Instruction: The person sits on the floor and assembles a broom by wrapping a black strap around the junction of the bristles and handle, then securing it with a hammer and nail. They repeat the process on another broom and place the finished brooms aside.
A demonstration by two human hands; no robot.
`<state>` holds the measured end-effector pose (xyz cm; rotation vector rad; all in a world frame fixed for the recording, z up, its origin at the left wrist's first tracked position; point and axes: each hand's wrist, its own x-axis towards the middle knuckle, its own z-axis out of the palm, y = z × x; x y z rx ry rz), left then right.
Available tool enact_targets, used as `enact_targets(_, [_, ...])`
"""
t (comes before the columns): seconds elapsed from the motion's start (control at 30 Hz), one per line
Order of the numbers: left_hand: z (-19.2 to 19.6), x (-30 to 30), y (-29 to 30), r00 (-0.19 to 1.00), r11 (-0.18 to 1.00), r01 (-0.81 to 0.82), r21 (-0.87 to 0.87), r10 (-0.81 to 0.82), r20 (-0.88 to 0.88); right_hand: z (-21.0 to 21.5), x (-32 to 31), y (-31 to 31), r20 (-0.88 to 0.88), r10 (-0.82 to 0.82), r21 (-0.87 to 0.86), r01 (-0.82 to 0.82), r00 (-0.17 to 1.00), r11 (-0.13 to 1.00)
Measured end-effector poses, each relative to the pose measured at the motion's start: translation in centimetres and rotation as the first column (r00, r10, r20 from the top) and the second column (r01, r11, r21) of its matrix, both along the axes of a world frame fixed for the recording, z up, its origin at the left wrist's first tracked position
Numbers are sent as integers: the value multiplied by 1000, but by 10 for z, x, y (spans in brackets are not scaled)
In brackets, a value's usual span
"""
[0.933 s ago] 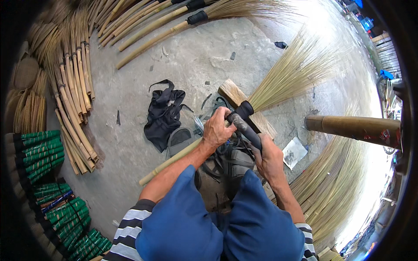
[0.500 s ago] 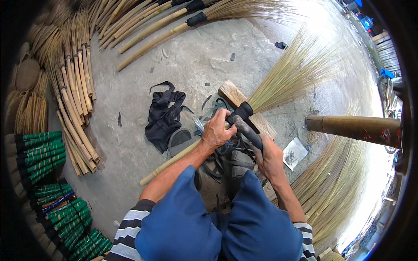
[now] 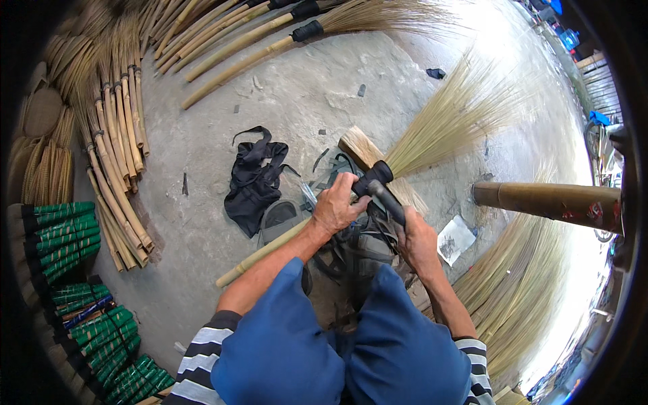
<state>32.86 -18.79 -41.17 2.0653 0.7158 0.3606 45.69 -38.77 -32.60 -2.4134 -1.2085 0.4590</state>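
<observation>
Handle [image 3: 263,254] partly behind left wrist [image 3: 316,231]

Worn on the head as the left of 2 side-by-side fisheye cameras. Delivers 1 wide view, upright and unmirrored. Looks steeply down past the knees [image 3: 280,324], seen nearest to the lens at lower centre, onto the floor [image 3: 196,142]. Faces forward with the wearer, admitting the forearms [image 3: 270,272] from the lower edge. Frames the left hand [image 3: 335,208] and the right hand [image 3: 420,243] near the middle, close below. Extends to the brooms [image 3: 237,73] along the top and upper left, and to the bamboo pole [image 3: 540,200] at the right. Bends straight edges toward the rim. Darkens to black around a rounded border. Reaches farthest at upper right.
</observation>
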Motion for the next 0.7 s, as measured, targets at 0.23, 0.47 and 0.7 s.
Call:
enact_targets(0.23, [-1, -3, 2, 998, 1000, 29, -3, -29, 48, 13, -14, -10, -125, 92, 338, -44, 988, 940])
enact_targets(0.47, [-5, -5, -1, 1000, 999, 21, 49, -21, 5, 15, -4, 4, -164, -80, -158, 54, 983, 986])
enact_targets(0.7, [-5, -5, 2, 998, 998, 54, -26, -54, 23, 18, -18, 0, -84, 111, 302, -80, 990, 950])
